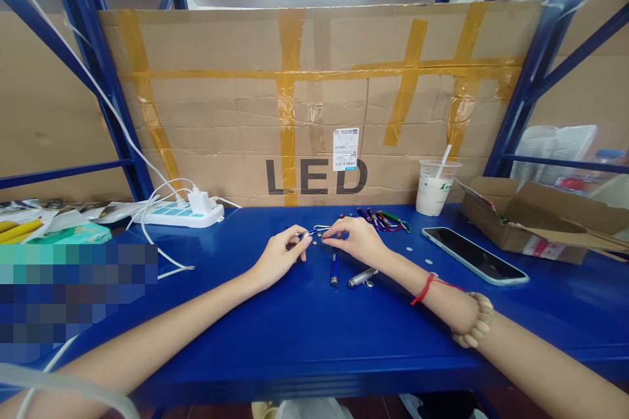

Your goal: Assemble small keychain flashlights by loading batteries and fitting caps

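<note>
Over the middle of the blue tabletop, my left hand [284, 254] is closed in a pinch on something small and shiny, too small to name. Facing it, my right hand [358, 239] has thumb and fingertips drawn together close to a silvery clip or ring [322, 228]; what they hold, if anything, cannot be made out. Small round silvery pieces lie between the hands. Just below my right hand are a blue metal tube [335, 270] like a mini flashlight and a silver tube [362, 277]. Behind it lie several coloured tubes with carabiner clips [383, 219], partly hidden.
A phone [474, 255], a lidded cup with a straw [435, 186] and an open cardboard box [535, 216] stand right. At left are a white power strip [179, 214] with cables and some packets [73, 232]. A taped cardboard sheet [221, 118] closes the back.
</note>
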The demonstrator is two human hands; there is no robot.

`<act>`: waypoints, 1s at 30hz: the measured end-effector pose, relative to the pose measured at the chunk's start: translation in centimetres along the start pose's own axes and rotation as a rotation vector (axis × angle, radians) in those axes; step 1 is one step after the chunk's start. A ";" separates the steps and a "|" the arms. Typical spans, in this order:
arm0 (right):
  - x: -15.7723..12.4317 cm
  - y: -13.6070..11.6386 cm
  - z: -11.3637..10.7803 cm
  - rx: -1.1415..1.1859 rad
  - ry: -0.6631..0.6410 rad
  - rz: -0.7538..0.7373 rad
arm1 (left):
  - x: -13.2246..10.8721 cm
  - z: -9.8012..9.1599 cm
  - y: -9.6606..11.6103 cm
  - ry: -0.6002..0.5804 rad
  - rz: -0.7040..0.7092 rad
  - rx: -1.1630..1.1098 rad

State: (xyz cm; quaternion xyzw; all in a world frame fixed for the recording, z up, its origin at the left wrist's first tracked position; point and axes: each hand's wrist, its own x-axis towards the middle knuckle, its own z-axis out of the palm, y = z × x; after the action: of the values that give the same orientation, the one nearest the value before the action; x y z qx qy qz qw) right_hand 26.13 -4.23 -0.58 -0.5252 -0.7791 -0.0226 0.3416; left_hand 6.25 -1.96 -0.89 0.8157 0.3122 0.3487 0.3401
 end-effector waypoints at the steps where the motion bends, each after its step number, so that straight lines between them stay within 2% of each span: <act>1: 0.0 0.0 0.0 0.001 -0.007 0.005 | 0.0 0.0 0.0 0.000 0.001 0.000; 8: 0.0 -0.1 -0.1 0.009 -0.026 0.036 | 0.0 0.0 -0.1 0.002 0.012 0.009; 15: 0.1 -0.5 -0.4 0.023 0.024 0.078 | -0.1 -0.1 0.1 -0.003 0.027 0.032; 23: -0.1 -2.6 -1.0 0.244 0.179 -0.050 | -0.3 -0.1 0.4 0.001 0.032 -0.016; 30: -0.2 -2.9 -0.9 0.266 0.171 -0.114 | -0.3 -0.1 0.4 0.075 0.108 0.041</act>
State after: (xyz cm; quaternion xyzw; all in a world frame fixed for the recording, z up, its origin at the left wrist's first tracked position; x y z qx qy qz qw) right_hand 24.16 -6.03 0.91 -0.4263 -0.7719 0.0166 0.4714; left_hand 6.10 -2.43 -0.63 0.8246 0.2872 0.3903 0.2918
